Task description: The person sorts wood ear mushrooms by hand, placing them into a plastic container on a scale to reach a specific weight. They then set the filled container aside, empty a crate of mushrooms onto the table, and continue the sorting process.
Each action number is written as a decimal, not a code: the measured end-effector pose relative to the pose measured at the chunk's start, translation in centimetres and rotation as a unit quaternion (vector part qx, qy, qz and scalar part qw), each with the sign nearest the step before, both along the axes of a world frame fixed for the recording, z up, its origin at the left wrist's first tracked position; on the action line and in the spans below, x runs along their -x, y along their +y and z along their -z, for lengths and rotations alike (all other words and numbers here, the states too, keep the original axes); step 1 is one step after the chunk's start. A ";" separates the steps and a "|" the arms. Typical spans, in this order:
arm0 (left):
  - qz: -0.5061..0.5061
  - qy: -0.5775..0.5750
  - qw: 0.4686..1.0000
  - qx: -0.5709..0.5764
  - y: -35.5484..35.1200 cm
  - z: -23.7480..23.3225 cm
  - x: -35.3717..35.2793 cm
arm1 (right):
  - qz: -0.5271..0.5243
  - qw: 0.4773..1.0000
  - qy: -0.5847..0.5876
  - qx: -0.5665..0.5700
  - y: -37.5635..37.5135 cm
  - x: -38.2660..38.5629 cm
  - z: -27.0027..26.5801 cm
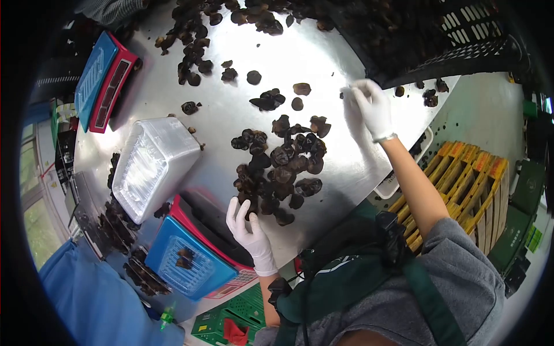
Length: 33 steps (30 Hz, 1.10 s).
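A loose pile of dark brown wood ear mushrooms (283, 167) lies on the shiny metal table (225, 115) in front of me. My left hand (249, 233), in a white glove, is at the pile's near left edge. Its fingers are apart, beside the closest mushrooms. Farther right, my white-gloved right hand (372, 109) is over the table near the black crate (461, 63). Its fingers are bent together, and whatever is between them is too small to make out. A small dark scrap lies by the fingertips.
Left of my left hand is a red scale with a blue pan (199, 265), holding one mushroom piece. Stacked clear plastic trays (156, 161) stand behind it. A second scale (104, 81) is farther back. More mushrooms (193, 52) lie at the far side. Yellow pallets (461, 184) stand right.
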<state>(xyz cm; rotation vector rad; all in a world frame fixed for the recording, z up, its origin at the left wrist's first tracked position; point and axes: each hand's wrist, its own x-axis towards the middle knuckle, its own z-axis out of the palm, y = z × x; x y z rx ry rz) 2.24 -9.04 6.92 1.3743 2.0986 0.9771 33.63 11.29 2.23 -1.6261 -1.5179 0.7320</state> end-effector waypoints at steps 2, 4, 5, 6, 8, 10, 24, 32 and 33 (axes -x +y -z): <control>0.006 0.000 1.000 -0.002 -0.5 0.3 0.1 | -0.012 0.998 0.055 0.022 -0.8 0.4 0.4; 0.007 -0.021 1.000 -0.004 -0.2 -0.1 -0.3 | -0.059 0.987 -0.130 -0.076 0.2 3.0 -1.3; 0.007 -0.030 1.000 -0.005 -0.1 -0.4 -0.6 | -0.095 0.986 -0.113 -0.071 1.3 3.7 0.0; 0.008 -0.032 0.999 -0.007 0.0 -0.5 -0.7 | -0.130 0.977 -0.121 -0.117 2.2 4.7 0.8; 0.010 -0.036 0.999 -0.010 -0.1 -0.7 -0.8 | -0.216 0.948 -0.208 -0.105 3.0 5.8 0.7; 0.008 -0.041 0.999 -0.001 -0.5 -1.1 -0.8 | -0.190 0.966 -0.161 -0.063 3.3 4.8 1.3; -0.110 0.010 0.990 -0.085 -1.5 3.8 -0.1 | -0.060 0.985 -0.140 -0.083 -6.3 0.2 -2.7; 0.021 -0.008 0.996 -0.088 4.5 5.1 2.0 | -0.235 0.953 -0.191 -0.003 3.2 11.4 -0.2; 0.039 0.021 0.997 -0.071 4.3 5.1 2.3 | -0.228 0.965 -0.111 0.063 3.2 10.7 -0.5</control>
